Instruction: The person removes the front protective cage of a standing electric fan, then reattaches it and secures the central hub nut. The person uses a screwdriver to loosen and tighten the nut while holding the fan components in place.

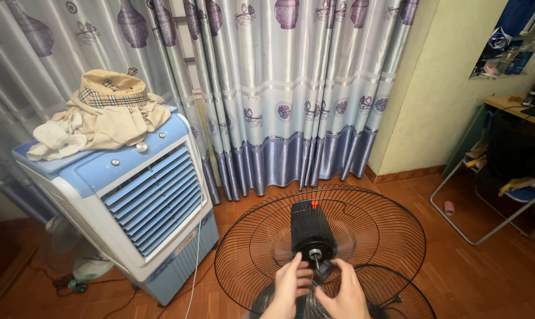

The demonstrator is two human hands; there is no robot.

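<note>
At lower centre of the frame, a black ribbed fan motor (pixel 310 227) with bare shaft, backed by a round black wire guard (pixel 244 236), is pinched by the left hand (pixel 291 285) and right hand (pixel 341 292), fingers curled.

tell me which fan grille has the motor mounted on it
The larger rear grille, standing behind the black motor; the smaller grille lies bare beside the right hand.

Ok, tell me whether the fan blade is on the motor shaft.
No: the motor shows a bare shaft in front of the rear grille, with both hands at it.
</note>
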